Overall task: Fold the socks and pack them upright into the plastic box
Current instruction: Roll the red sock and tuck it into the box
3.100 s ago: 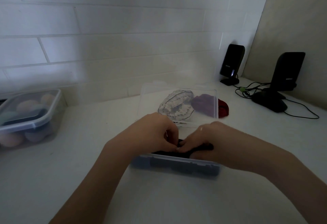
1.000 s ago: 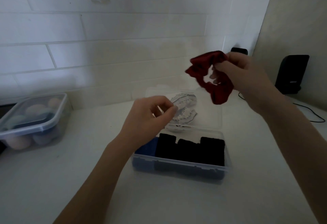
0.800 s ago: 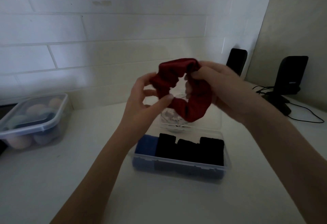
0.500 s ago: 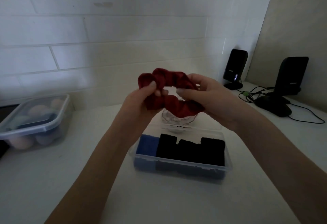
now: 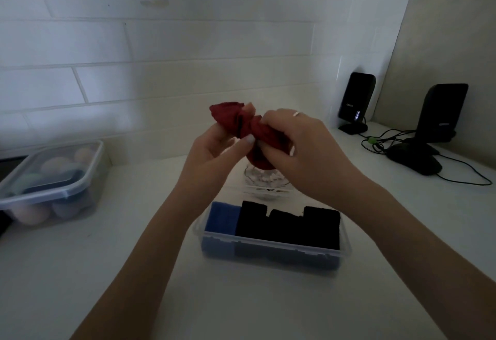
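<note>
A white counter [image 5: 80, 272] meets a wall of pale tiles [image 5: 188, 44] in dim light.

Fingers: the left hand [image 5: 212, 157] and the right hand [image 5: 303, 149] are raised above the counter, close together, thumbs almost meeting. Both grip one red sock [image 5: 241, 122]. The left thumb and fingertips pinch the bunched cloth from the left and from behind; one left fingertip shows above the fabric. The right fingers are curled over the sock's right and lower portion, which disappears under the palm. The sock's free end flares up and to the left of the left fingertips. A ring [image 5: 297, 113] sits on one right finger.

Directly below the fingers, on the counter, lies a patterned white item [image 5: 264, 181]; its type cannot be determined. Nearer the person, below both wrists, stands the clear plastic box [image 5: 271, 248], open at the top. It holds one blue folded sock [image 5: 224, 217] at its left end, and three black folded socks [image 5: 288, 225] to the right of it, set upright side by side and touching.

Well to the left of the left hand stands a lidded clear container [image 5: 51, 181] holding rounded pale objects. Well to the right of the right hand, against the corner, stand two black speakers [image 5: 355, 98] with a dark mouse [image 5: 416, 160] and cables [image 5: 386, 135] between and before them.
</note>
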{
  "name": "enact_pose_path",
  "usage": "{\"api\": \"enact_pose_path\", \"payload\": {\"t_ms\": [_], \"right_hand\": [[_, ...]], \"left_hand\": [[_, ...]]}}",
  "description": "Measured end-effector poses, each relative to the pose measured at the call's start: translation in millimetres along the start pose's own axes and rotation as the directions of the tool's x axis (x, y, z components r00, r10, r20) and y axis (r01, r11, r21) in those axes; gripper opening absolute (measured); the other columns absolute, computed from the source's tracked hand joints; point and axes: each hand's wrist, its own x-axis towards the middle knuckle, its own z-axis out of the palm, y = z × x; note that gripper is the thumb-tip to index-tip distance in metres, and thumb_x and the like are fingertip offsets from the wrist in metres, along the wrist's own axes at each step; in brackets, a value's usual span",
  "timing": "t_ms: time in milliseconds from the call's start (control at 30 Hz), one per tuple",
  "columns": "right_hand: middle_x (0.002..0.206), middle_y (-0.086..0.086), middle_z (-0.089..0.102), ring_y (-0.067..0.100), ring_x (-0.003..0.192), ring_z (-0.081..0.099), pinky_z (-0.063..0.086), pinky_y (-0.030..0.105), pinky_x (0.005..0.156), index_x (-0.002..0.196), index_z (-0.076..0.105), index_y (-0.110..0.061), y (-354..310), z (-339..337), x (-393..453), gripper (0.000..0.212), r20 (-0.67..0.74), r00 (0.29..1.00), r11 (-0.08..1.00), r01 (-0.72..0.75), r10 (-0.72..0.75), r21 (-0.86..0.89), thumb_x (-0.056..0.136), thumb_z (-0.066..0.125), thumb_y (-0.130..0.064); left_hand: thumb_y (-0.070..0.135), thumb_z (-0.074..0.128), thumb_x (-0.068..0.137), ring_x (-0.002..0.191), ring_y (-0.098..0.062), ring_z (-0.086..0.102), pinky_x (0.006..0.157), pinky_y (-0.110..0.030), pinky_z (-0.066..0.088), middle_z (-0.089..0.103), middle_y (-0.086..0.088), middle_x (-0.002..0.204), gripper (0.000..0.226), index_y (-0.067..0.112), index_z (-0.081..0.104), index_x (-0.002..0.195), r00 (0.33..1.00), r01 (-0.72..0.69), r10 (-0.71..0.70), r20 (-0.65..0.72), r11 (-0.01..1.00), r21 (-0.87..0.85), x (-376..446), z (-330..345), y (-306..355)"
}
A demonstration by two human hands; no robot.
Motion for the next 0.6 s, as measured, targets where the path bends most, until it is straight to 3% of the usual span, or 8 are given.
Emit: {"api": "enact_pose_path", "payload": {"t_ms": [100,233,333,433,500,600], "right_hand": [[0.074,0.000,0.055,0.010,0.069,0.047,0.040,0.022,0.063,0.085,0.063,-0.009,-2,-6,1,0.006,-0.014,1.000,1.000,-0.009,0.009,0.019,0.081,0.059,-0.010],[0.080,-0.007,0.063,0.008,0.076,0.056,0.050,0.023,0.066,0.084,0.066,-0.019,-5,-10,3,0.014,-0.026,0.995,0.974,-0.086,0.094,0.210,0.077,0.066,-0.007],[0.082,-0.012,0.064,0.004,0.077,0.060,0.054,0.021,0.066,0.085,0.065,-0.021,-7,-6,3,0.012,0.004,0.980,0.917,-0.187,0.198,0.352,0.078,0.071,-0.015],[0.102,-0.006,0.067,0.008,0.090,0.067,0.058,0.025,0.077,0.106,0.064,-0.021,-4,-3,3,0.025,0.266,0.904,0.757,-0.425,0.334,0.496,0.081,0.070,-0.020],[0.105,0.002,0.070,0.016,0.094,0.069,0.059,0.032,0.081,0.112,0.064,-0.019,-2,-2,2,0.029,0.415,0.826,0.643,-0.559,0.381,0.523,0.083,0.067,-0.020],[0.092,0.005,0.072,0.015,0.086,0.070,0.059,0.029,0.078,0.108,0.065,-0.012,0,-3,2,0.027,0.444,0.780,0.555,-0.625,0.440,0.549,0.082,0.069,-0.018]], "left_hand": [[0.033,0.066,0.077,0.104,-0.006,0.064,0.096,-0.031,0.046,0.072,0.016,0.099,0.023,0.037,0.065,0.100,1.000,-0.022,0.023,-0.003,0.991,0.130,0,-2,0],[0.015,0.069,0.072,0.085,-0.006,0.068,0.077,-0.019,0.052,0.073,0.011,0.081,0.020,0.027,0.068,0.088,0.998,0.050,-0.049,0.025,0.998,-0.029,1,-3,-1],[0.012,0.062,0.065,0.097,-0.018,0.066,0.086,-0.029,0.053,0.073,-0.003,0.095,0.035,0.015,0.066,0.099,0.982,0.168,-0.148,0.117,0.970,-0.177,1,-6,-2],[0.015,0.059,0.062,0.118,-0.038,0.055,0.099,-0.046,0.046,0.057,-0.026,0.126,0.060,-0.001,0.055,0.120,0.943,0.269,-0.201,0.264,0.930,-0.252,1,-9,1],[0.010,0.058,0.061,0.108,-0.036,0.060,0.093,-0.042,0.052,0.060,-0.026,0.118,0.054,0.001,0.057,0.115,0.935,0.294,-0.235,0.264,0.932,-0.210,1,-11,2],[0.005,0.052,0.066,0.082,-0.017,0.068,0.067,-0.024,0.056,0.069,-0.009,0.092,0.037,0.009,0.062,0.101,0.930,0.324,-0.277,0.241,0.929,-0.181,0,-10,4]]}}
